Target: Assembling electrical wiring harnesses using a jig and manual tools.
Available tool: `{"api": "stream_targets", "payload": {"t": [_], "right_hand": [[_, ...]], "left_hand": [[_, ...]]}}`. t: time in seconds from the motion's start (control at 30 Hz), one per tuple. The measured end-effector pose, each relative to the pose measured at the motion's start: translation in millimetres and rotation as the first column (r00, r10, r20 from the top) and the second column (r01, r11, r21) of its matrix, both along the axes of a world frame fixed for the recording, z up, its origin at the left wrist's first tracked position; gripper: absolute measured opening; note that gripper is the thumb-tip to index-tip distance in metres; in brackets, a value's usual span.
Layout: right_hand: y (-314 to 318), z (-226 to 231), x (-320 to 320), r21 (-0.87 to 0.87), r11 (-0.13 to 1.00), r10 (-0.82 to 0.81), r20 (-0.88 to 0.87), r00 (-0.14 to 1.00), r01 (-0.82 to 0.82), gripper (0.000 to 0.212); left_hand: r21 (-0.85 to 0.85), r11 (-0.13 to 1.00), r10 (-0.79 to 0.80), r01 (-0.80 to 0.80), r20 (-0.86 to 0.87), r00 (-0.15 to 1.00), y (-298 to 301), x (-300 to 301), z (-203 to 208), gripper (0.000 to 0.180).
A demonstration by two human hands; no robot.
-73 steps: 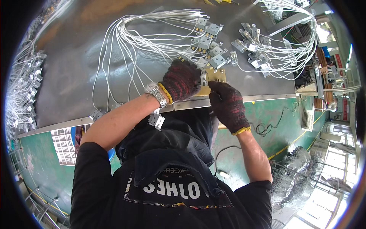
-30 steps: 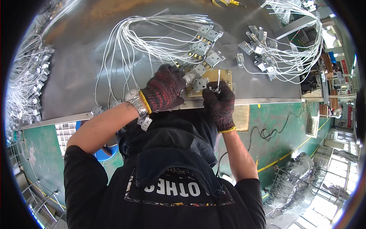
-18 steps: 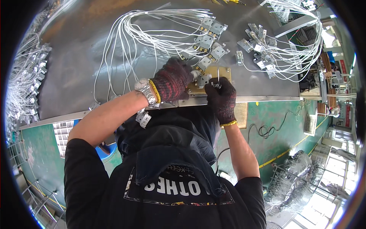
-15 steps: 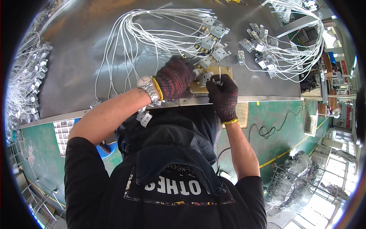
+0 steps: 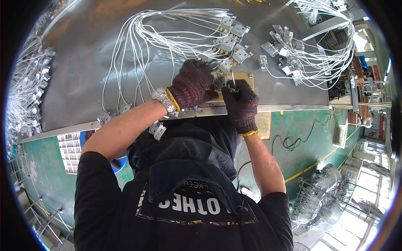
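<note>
My left hand (image 5: 192, 85), in a dark red-flecked knitted glove, is closed at the left side of a small brass-coloured plate (image 5: 250, 87) by the table's front edge. What its fingers grip is mostly hidden; a small metal part (image 5: 219, 79) shows beside them. In a matching glove, my right hand (image 5: 241, 102) is closed on a thin metal rod (image 5: 233, 78), which points up and away over the plate. Just beyond both hands lie several metal brackets (image 5: 228, 43), with a bundle of white wires (image 5: 144, 31) running from them to the left.
Another bundle of white wires with metal brackets (image 5: 289, 50) lies at right, near a single bracket (image 5: 263, 62). Many more wired brackets (image 5: 35, 100) are heaped along the left edge. A bracket (image 5: 157, 130) hangs over the table's front edge. A cable (image 5: 289, 144) crosses the green floor.
My right hand has shifted slightly left with the rod, which now tilts over the plate instead of standing straight. My left hand stays nearly in place.
</note>
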State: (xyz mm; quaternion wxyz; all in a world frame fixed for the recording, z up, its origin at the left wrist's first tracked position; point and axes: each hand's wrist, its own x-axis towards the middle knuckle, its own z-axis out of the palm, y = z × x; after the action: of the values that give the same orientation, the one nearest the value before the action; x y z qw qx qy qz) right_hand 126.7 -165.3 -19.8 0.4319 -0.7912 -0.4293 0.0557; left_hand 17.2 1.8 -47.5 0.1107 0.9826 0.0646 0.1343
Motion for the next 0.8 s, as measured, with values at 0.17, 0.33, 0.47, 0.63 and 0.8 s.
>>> {"api": "stream_targets", "payload": {"t": [0.17, 0.33, 0.47, 0.63, 0.8], "right_hand": [[-0.4, -5.5, 4.2, 0.007, 1.000, 0.003, -0.023, 1.000, -0.002, 0.017], [-5.7, -2.3, -4.0, -0.043, 0.998, 0.043, 0.046, 0.998, -0.041, 0.016], [-6.6, 0.7, -6.5, -0.064, 0.994, 0.085, 0.002, 0.996, -0.085, 0.016], [-18.8, 1.9, 7.4, -0.083, 0.990, 0.104, -0.084, 0.991, -0.111, 0.027], [-50.1, 14.9, 25.1, -0.092, 0.990, 0.075, -0.273, 0.959, -0.104, 0.044]], "left_hand": [[-0.013, 1.000, 0.012, -0.012, -0.011, 1.000, -1.2, 4.3, 10.8, 0.051], [-0.183, 0.983, -0.004, 0.012, 0.043, 0.999, -0.8, 7.4, 12.6, 0.050], [-0.095, 0.993, -0.038, 0.075, 0.346, 0.937, -2.9, 23.2, -20.7, 0.046], [-0.103, 0.992, -0.067, 0.069, 0.017, 0.998, -7.1, 27.8, 2.0, 0.038], [-0.099, 0.994, -0.055, 0.050, -0.050, 0.997, -6.5, 26.9, 5.2, 0.041]]}}
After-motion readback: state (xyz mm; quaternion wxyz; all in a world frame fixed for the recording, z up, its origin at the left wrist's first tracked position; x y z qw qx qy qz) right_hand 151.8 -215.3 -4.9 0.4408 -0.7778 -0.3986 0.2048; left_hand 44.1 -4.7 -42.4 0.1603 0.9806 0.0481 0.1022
